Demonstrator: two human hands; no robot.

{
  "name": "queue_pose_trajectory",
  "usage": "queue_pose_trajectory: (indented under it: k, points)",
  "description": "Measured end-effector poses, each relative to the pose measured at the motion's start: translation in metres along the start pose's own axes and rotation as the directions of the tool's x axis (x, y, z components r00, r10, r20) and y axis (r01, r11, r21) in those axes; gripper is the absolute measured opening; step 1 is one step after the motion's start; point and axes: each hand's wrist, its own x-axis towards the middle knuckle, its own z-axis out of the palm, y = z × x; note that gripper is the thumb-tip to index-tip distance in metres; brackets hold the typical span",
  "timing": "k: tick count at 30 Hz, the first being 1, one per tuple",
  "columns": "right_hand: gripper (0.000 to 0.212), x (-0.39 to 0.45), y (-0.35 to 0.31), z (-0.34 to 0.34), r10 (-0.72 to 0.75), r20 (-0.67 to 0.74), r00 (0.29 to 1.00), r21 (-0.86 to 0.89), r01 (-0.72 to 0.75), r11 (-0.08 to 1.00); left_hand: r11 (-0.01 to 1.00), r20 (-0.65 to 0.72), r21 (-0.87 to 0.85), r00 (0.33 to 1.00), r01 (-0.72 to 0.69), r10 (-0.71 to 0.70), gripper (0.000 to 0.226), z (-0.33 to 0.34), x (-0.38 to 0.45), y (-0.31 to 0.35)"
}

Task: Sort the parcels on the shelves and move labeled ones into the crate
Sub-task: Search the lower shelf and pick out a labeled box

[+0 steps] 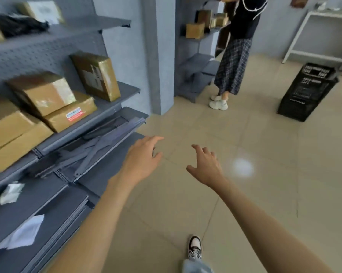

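Observation:
Both my hands reach forward over the tiled floor and hold nothing. My left hand hovers just off the shelf's front edge with relaxed fingers. My right hand is spread, apart from the left. On the grey shelf to my left lie several taped cardboard parcels: an upright one with a label, a tilted box and a flat one with a red and white sticker. A black plastic crate stands on the floor at the far right.
Another person in a checked skirt stands at a second shelf with small boxes. A grey pillar divides the shelves. Loose metal shelf parts lie on the lower shelf. A white rack stands behind the crate.

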Motion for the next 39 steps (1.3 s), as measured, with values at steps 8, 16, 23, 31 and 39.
queue_pose_trajectory:
  k: [8, 16, 23, 31, 39]
  points:
    - [0.069, 0.178, -0.104, -0.018, -0.325, 0.041, 0.945, -0.032, 0.326, 0.945, 0.965, -0.229, 0.070, 0.946, 0.252, -0.230, 0.043, -0.076, 0.105, -0.088]
    - [0.063, 0.322, -0.205, -0.037, -0.586, 0.061, 0.808, -0.042, 0.589, 0.807, 0.880, -0.437, 0.028, 0.797, 0.474, -0.416, 0.043, -0.128, 0.168, -0.149]
    - [0.061, 0.342, -0.298, 0.002, -0.778, 0.153, 0.610, -0.032, 0.790, 0.613, 0.721, -0.503, -0.051, 0.606, 0.691, -0.616, 0.045, -0.154, 0.130, -0.195]
    - [0.063, 0.289, -0.381, 0.058, -0.887, 0.265, 0.377, 0.057, 0.912, 0.405, 0.524, -0.565, -0.092, 0.389, 0.847, -0.728, 0.046, -0.175, 0.038, -0.221]
    - [0.063, 0.191, -0.459, 0.117, -0.925, 0.330, 0.190, 0.066, 0.972, 0.224, 0.389, -0.625, -0.166, 0.209, 0.906, -0.752, 0.045, -0.198, -0.084, -0.255]
